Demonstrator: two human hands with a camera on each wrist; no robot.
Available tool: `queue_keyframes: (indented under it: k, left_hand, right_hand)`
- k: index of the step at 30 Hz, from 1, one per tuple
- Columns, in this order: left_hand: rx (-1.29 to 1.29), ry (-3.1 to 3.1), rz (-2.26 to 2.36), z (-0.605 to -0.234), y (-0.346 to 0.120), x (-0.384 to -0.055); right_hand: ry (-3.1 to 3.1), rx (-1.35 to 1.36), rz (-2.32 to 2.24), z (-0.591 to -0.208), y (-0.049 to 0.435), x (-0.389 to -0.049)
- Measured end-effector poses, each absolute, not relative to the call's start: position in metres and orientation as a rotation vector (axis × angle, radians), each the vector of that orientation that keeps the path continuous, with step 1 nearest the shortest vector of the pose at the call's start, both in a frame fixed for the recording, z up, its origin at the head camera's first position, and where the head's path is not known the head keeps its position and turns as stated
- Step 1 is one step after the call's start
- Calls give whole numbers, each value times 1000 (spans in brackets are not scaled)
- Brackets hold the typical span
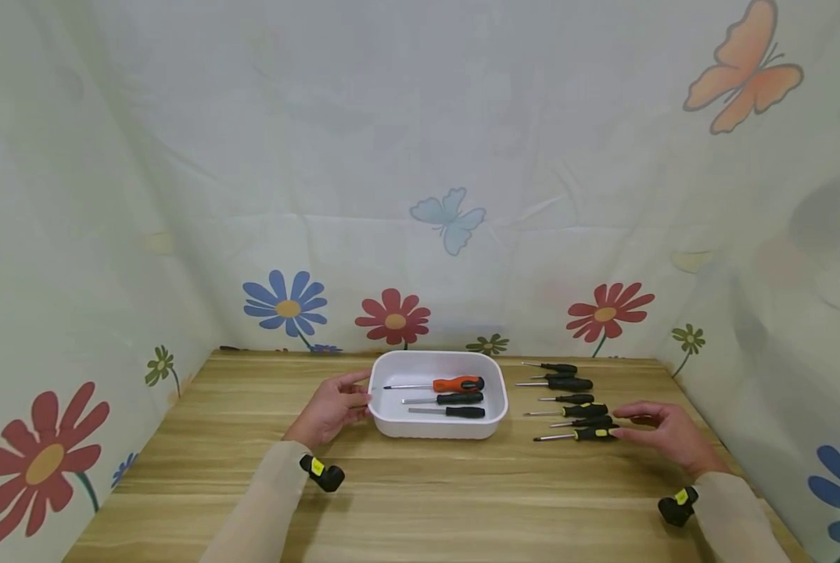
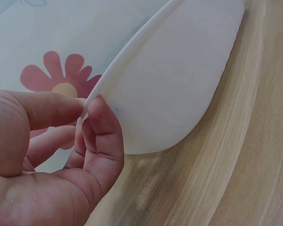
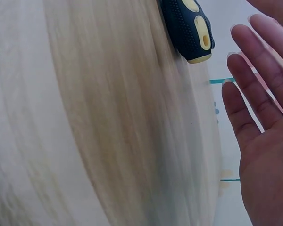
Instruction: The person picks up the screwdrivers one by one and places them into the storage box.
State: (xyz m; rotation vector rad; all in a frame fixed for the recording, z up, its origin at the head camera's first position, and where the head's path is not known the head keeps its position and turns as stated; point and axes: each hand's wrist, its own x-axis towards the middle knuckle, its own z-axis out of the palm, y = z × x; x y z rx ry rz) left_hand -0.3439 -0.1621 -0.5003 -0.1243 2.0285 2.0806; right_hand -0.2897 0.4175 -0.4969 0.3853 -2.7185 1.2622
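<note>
My left hand (image 1: 332, 407) pinches the left rim of a white plastic box (image 1: 434, 430); in the left wrist view the thumb lies on its outer wall (image 2: 179, 70). Inside the box lie a screwdriver with an orange and black handle (image 1: 455, 384) and two with black handles, one being the front screwdriver (image 1: 465, 412). My right hand (image 1: 673, 438) is at the handle end of the nearest black and yellow screwdriver (image 1: 592, 433). In the right wrist view its fingers are extended and spread, apart from that handle (image 3: 191, 30).
Several screwdrivers, such as the black-handled one (image 1: 571, 384), lie in a column right of the box, shafts pointing left. They rest on a wood-grain table (image 1: 420, 500). A flower-printed curtain (image 1: 392, 156) encloses the back and sides.
</note>
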Motion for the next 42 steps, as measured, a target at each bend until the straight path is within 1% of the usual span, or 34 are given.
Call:
queue_keyframes:
  k: [7,17,26,42]
  left_hand:
    - [-106,2023,2084,-499,-163,-343]
    - [-123,2028,2081,-501,-163,-343]
    - [-129,2022,2087,-500,-162,-343]
    - [-139,2022,2089,-498,-162,-342]
  right_hand:
    - [-2730,376,1323,-496,411,-291]
    - [-2798,340,1272,-505,411,-298]
    - [-2785,372,1348,-507,408,-302]
    - [-2818,381,1286,-507,406,-308]
